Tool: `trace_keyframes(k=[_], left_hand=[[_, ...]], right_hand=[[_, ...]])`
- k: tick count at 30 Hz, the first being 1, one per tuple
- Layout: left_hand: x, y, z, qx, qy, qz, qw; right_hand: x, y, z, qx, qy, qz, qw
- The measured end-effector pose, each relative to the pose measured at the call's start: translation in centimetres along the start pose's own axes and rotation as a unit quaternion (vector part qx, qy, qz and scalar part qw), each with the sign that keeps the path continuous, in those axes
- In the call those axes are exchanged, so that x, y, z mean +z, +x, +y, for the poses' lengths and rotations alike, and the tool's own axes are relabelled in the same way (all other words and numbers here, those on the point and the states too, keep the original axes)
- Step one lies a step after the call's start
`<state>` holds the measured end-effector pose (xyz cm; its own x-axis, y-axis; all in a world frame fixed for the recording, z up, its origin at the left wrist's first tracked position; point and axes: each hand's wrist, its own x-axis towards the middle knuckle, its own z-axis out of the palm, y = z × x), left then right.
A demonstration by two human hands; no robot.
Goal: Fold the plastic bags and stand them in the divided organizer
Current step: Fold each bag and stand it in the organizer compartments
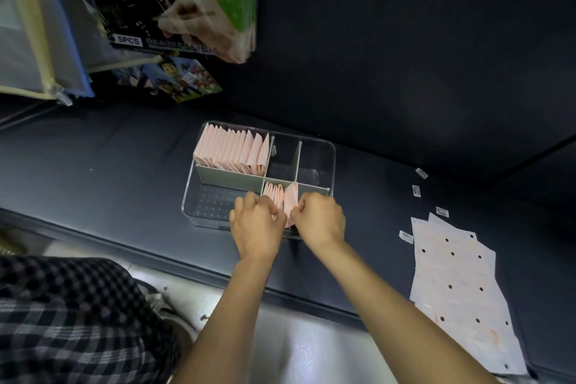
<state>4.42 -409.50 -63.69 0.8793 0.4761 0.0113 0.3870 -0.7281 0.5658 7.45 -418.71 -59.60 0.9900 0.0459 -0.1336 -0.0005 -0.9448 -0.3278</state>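
A clear divided organizer point(324, 162) sits on the dark table. Its back left compartment holds several folded pink bags point(230, 150) standing in a row. In the front middle compartment a few more folded pink bags point(273, 193) stand upright. My right hand point(318, 217) pinches one folded pink bag point(292, 196) in that compartment. My left hand point(257, 221) has curled fingers against the standing bags beside it. Unfolded pink bags point(458, 287) with dark dots lie flat at the right.
Small white labels point(416, 190) are scattered on the table right of the organizer. Hanging packages and zip pouches point(149, 9) fill the upper left. A checked cloth point(71, 315) lies at the lower left, below the table's front edge.
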Motion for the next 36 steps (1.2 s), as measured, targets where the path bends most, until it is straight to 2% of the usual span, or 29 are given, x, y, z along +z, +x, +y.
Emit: trace_keyframes(k=[3,8,15,19,22,24,27,30,33,34,36], left_hand=[[0.1,-0.1,-0.2,0.005,-0.011,-0.004,1.0],[0.5,-0.5,-0.7,0.012,-0.036,-0.012,0.999],[0.3,-1.1,-1.0,0.009,-0.11,0.011,0.994],[0.2,-1.3,-1.3,0.02,-0.097,0.006,0.995],[0.1,-1.6,-1.1,0.036,-0.081,0.002,0.996],[0.0,-1.7,-0.9,0.051,-0.054,-0.017,0.997],[-0.2,-1.7,-0.4,0.056,-0.019,-0.04,0.997],[-0.5,-2.2,0.6,0.07,-0.02,0.005,0.997],[-0.3,-4.0,2.7,0.159,-0.049,0.034,0.985],[0.0,-4.8,3.5,0.203,-0.065,0.013,0.977],[1.1,-6.8,4.7,0.284,-0.065,-0.078,0.954]], right_hand=[[0.8,0.4,-0.4,-0.009,-0.016,-0.028,0.999],[1.2,0.4,0.4,0.007,0.039,-0.041,0.998],[2.3,0.7,0.6,0.074,0.105,-0.049,0.991],[2.2,0.6,0.5,0.069,0.121,-0.069,0.988],[1.1,-0.1,1.5,0.036,0.183,-0.059,0.981],[0.0,-1.3,3.5,0.007,0.214,-0.021,0.977],[-1.5,-3.8,9.2,-0.007,0.201,0.023,0.979],[-2.7,-6.5,17.3,0.036,0.141,0.034,0.989],[-3.5,-9.6,24.7,0.119,0.064,0.006,0.991],[-3.6,-10.6,26.6,0.142,0.05,0.003,0.989],[-3.5,-12.1,29.4,0.171,0.029,0.005,0.985]])
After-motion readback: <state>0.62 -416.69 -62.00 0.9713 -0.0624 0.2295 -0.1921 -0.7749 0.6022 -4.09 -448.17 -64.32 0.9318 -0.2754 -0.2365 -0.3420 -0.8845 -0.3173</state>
